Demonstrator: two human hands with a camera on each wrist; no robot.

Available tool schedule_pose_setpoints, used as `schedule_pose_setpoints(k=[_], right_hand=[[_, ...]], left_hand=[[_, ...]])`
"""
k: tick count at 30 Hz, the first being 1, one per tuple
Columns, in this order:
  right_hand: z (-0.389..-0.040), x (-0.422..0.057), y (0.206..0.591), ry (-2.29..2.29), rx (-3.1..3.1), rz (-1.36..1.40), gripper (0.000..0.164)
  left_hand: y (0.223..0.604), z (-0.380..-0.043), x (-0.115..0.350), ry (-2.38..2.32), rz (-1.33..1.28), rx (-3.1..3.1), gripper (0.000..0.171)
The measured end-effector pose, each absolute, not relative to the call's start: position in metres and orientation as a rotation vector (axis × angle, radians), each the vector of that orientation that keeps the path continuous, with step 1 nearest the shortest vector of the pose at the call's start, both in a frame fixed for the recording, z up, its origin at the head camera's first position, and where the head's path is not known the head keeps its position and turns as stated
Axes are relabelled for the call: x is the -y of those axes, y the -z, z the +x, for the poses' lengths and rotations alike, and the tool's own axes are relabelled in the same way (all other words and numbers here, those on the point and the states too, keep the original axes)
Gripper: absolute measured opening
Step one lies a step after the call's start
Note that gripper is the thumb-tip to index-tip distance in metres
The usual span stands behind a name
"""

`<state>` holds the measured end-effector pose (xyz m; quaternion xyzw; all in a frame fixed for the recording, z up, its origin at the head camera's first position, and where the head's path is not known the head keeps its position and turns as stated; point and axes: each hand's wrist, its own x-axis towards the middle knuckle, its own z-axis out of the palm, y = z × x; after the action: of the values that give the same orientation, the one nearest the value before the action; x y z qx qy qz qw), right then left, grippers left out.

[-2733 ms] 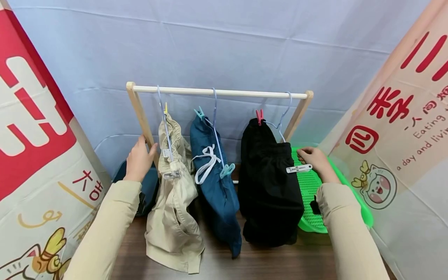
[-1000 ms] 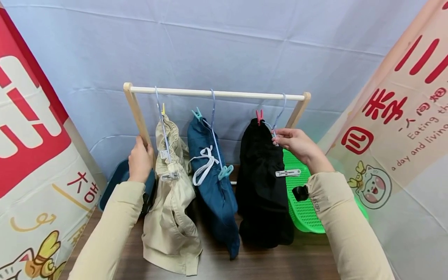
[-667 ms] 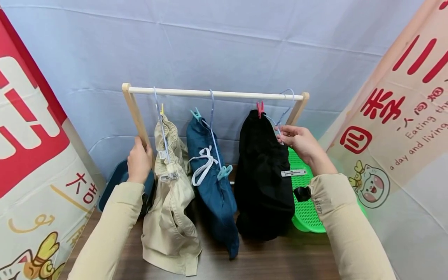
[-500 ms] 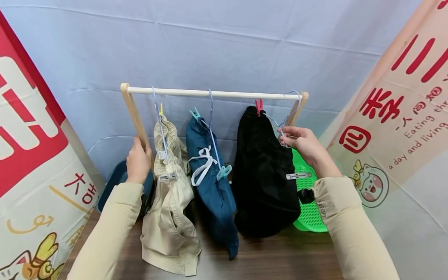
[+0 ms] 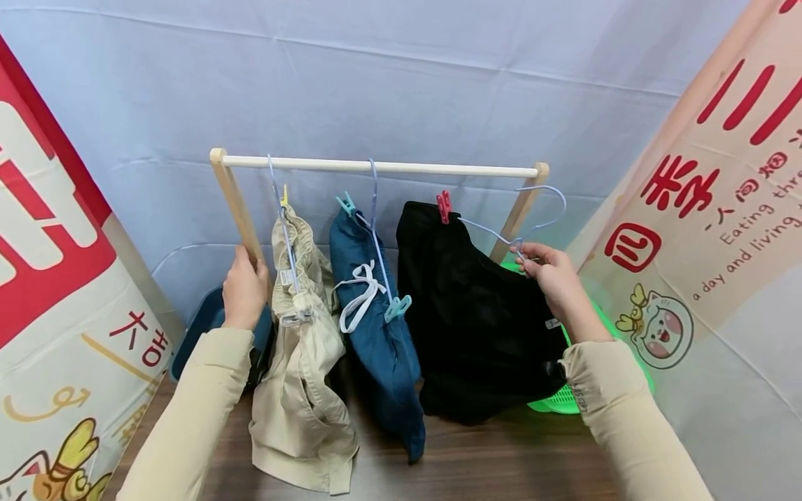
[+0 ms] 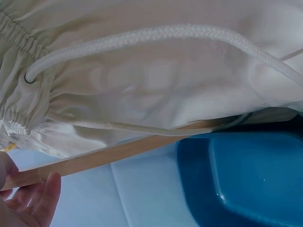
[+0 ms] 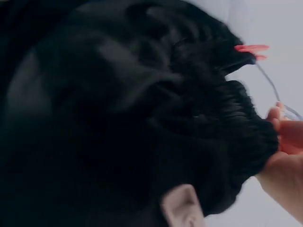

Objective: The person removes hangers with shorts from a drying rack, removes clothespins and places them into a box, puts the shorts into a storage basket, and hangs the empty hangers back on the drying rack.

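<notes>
In the head view my left hand [image 5: 244, 287] grips the left wooden post of the clothes rack [image 5: 382, 167]; the left wrist view shows the fingers [image 6: 47, 201] curled round the wood. My right hand [image 5: 557, 278] pinches a light-blue wire hanger [image 5: 485, 228] just below its hook. The hook is off the white bar, beyond its right end. Black pants [image 5: 476, 320] hang from this hanger by a red clothespin [image 5: 443, 207] and a pale clothespin [image 7: 183, 207], mostly hidden in the head view. Beige pants [image 5: 307, 390] and blue pants [image 5: 372, 292] hang on the bar.
A green mesh basket [image 5: 564, 402] lies behind the black pants and right forearm. The dark blue bin [image 5: 203, 323] stands behind my left forearm. Printed banners flank both sides, with a pale cloth backdrop behind the rack on the brown wooden table [image 5: 476, 466].
My right hand went from beside the green basket to the hanger, then lifted its hook off the bar and drew it right. The black pants swung wider. My left hand stayed on the post.
</notes>
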<state>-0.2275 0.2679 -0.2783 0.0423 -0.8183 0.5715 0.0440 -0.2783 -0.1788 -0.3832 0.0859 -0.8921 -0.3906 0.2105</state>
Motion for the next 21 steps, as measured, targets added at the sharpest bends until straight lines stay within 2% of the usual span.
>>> schedule_pose_setpoints(k=[3,8,10,15,21], right_hand=[[-0.225,-0.268,0.285,-1.803,2.373,0.076,0.015],[-0.224,-0.265,0.291,-1.813,2.183,-0.140,0.025],[-0.224,-0.265,0.293,-1.804,2.085,-0.192,0.024],[-0.225,-0.269,0.296,-1.786,1.915,-0.171,0.021],[-0.222,-0.285,0.295,-1.795,1.787,-0.161,0.029]], left_hand=[[0.384,-0.278,0.178,1.084,0.241,2.477,0.033],[0.384,-0.277,0.178,1.086,0.244,2.464,0.032],[0.384,-0.277,0.178,1.087,0.242,2.461,0.032],[0.385,-0.278,0.177,1.078,0.233,2.448,0.032],[0.387,-0.279,0.177,1.069,0.230,2.440,0.031]])
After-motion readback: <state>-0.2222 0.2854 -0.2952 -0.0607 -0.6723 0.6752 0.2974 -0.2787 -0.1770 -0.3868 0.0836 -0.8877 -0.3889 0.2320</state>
